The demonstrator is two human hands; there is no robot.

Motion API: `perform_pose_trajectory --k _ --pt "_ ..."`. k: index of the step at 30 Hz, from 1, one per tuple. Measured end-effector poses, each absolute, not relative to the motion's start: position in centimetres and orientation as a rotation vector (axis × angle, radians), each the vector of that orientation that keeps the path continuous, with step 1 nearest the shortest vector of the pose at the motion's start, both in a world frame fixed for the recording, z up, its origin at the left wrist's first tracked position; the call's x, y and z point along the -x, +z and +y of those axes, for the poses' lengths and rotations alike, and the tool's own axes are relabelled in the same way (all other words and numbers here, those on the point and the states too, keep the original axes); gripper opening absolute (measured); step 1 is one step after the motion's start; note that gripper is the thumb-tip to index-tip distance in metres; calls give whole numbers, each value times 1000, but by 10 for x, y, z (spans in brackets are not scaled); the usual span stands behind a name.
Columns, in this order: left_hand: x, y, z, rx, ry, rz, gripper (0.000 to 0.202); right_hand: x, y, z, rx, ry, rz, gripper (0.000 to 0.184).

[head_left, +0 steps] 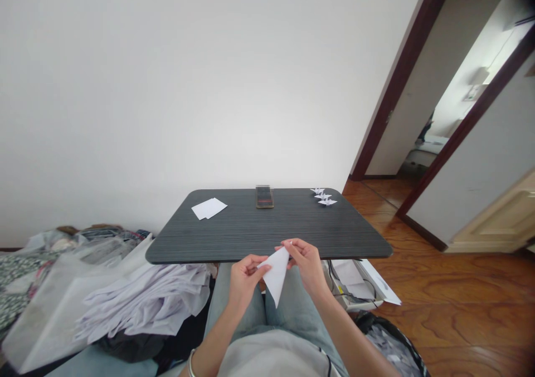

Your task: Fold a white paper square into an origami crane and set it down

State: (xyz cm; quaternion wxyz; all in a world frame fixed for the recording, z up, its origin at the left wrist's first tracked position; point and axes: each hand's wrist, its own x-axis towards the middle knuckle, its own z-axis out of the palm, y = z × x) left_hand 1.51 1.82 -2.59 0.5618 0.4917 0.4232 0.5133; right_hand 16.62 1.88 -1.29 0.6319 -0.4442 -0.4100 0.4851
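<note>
Between my two hands is a white sheet of paper (276,275) folded into a triangle, one point hanging down over my lap. My left hand (247,277) pinches its left corner between thumb and fingers. At the upper right corner, my right hand (304,260) grips the same paper with thumb and fingertips. Both hands are just in front of the near edge of the dark table (234,238). Flat white sheets (209,208) lie at the table's back left. Several small folded paper cranes (325,197) sit at its back right.
A phone (264,196) lies at the table's back middle, near the white wall. Left of my legs is a heap of white cloth (146,299). On the right, a box with cables and papers (355,285) and a black bag (390,341) stand on the floor.
</note>
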Motion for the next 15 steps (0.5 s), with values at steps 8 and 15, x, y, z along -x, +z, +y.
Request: perform_pose_trajectory --k 8,15 --pt "-16 -27 18 -1130 1246 1000 26 -169 -13 18 1019 1108 -925 34" --pt "-15 -29 19 -1106 1275 996 26 -171 -11 17 1005 1102 -940 27"
